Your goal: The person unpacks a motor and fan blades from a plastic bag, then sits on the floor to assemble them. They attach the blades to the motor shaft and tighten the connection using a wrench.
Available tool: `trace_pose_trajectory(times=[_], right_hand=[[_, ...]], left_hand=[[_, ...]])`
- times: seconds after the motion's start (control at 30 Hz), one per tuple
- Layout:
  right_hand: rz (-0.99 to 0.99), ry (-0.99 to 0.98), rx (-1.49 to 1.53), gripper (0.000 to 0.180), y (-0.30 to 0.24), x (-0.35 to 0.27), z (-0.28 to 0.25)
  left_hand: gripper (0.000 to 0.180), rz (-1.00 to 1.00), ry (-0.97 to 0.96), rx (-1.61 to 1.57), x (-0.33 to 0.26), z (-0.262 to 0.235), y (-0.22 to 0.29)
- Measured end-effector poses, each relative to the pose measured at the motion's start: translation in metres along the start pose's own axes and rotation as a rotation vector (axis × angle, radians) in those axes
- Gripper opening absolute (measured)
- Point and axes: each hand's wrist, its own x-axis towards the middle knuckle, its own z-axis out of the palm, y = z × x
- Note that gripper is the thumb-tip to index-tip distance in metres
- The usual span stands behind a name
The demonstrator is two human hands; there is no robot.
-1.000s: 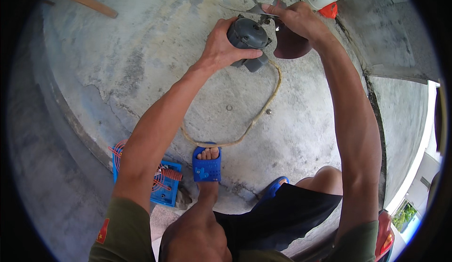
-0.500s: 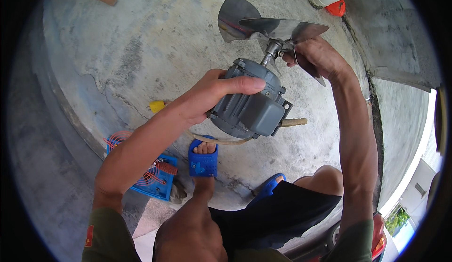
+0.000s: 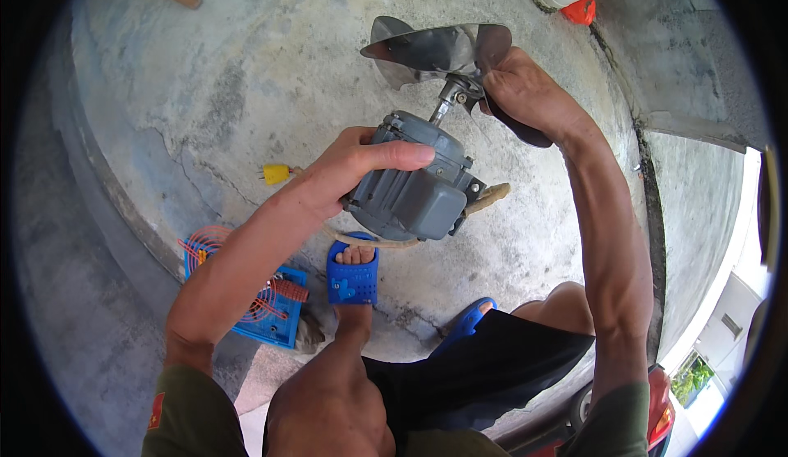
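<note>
Cracked grey concrete floor (image 3: 246, 87) lies below you. Your left hand (image 3: 349, 174) clamps the grey motor (image 3: 414, 186) held above your knees, while your right hand (image 3: 525, 91) grips its metal fan blade (image 3: 435, 46) at the shaft

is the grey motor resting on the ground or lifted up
Lifted. The left hand grips the grey motor above the concrete floor, while the right hand holds its fan blade.

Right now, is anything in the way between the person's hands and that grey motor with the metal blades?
Nothing visible. The left hand already wraps the grey motor, and the right hand holds the metal fan blades at the shaft.
</note>
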Motion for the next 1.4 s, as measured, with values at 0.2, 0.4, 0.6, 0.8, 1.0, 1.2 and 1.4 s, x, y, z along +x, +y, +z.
trace_pose_trajectory(times=[0.2, 0.4, 0.6, 0.8, 1.0, 1.2, 1.4], right_hand=[[0.196, -0.128, 0.180, 0.031, 0.006, 0.004, 0.004], [0.193, -0.195, 0.243, 0.027, -0.010, 0.002, 0.003], [0.233, -0.202, 0.216, 0.028, -0.020, -0.002, 0.009], [0.268, -0.152, 0.140, 0.029, -0.031, -0.002, 0.012], [0.157, -0.263, -0.052, 0.031, -0.023, 0.004, 0.004], [-0.240, 0.422, -0.181, 0.018, -0.020, -0.024, 0.011], [-0.252, 0.468, -0.384, 0.007, -0.057, -0.054, 0.039]], left_hand=[[0.075, -0.055, -0.159, -0.363, 0.001, -0.024, -0.026], [0.077, 0.006, -0.154, -0.313, -0.008, -0.027, -0.041], [0.076, -0.006, -0.150, -0.308, -0.011, -0.033, -0.053], [0.077, -0.013, -0.133, -0.222, -0.015, -0.021, -0.040], [0.079, 0.014, -0.059, -0.088, -0.015, -0.017, -0.036], [0.073, 0.078, 0.183, -0.087, -0.015, 0.000, -0.047], [0.063, 0.125, 0.303, 0.001, -0.015, 0.013, -0.041]])
